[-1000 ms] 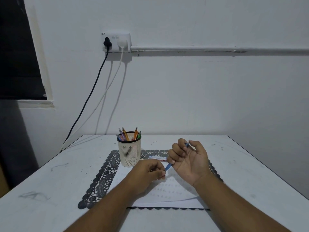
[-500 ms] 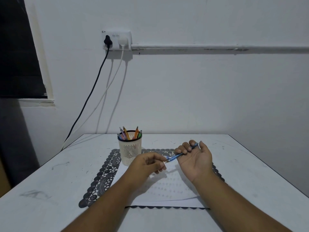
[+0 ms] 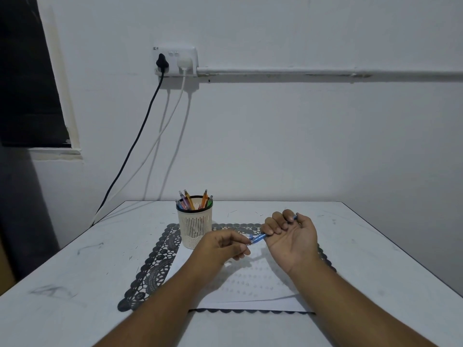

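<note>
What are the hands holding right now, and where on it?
A blue pen. The right hand grips its barrel in curled fingers; the left hand pinches the end that sticks out toward it.

Pen cup [image 3: 195, 229] stands just beyond the left hand [image 3: 220, 246]; table [image 3: 375, 259] rightward lies open.

One blue pen [image 3: 259, 237], one cup [image 3: 195, 229], about five pens [image 3: 190, 202] inside, one paper sheet [image 3: 250, 284], one mat [image 3: 155, 266], two plugs [image 3: 162, 62]

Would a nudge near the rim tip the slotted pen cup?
Likely tips: the pen cup is tall, narrows toward its base, and pens stick out above the rim. Its slotted plastic looks light, so a low push probably slides it.
</note>
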`<state>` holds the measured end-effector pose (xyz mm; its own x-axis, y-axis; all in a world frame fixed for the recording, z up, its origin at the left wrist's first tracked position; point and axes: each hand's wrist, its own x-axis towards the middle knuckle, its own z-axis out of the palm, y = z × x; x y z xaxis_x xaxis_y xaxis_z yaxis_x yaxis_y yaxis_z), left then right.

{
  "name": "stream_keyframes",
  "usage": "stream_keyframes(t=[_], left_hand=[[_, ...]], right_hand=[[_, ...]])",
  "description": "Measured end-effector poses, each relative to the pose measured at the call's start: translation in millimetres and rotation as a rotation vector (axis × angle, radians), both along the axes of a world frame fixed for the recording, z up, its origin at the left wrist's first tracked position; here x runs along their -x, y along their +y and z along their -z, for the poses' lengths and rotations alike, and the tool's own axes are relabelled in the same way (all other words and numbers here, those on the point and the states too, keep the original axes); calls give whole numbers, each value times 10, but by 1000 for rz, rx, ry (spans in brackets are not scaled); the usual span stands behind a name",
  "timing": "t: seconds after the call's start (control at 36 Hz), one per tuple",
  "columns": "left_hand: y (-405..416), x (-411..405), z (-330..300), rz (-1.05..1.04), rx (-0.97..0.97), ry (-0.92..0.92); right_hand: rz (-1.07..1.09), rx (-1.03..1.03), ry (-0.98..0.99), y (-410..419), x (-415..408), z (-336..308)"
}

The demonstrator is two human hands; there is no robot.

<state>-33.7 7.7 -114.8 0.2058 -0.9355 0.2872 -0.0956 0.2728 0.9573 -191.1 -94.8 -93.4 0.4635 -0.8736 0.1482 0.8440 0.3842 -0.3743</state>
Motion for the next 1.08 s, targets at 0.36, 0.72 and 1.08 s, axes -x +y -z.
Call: stream_keyframes(t=[0.36, 0.72, 1.08], left_hand=[[-8, -109, -114, -16, 44, -130], [410, -1257, -93, -256, -130, -1074], [488, -1548, 202, -32, -147, -1354]], right_hand=[[-59, 58, 317, 150, -73, -68], [-83, 176, 752, 159, -171, 106], [-142, 158, 984, 95, -454, -262]])
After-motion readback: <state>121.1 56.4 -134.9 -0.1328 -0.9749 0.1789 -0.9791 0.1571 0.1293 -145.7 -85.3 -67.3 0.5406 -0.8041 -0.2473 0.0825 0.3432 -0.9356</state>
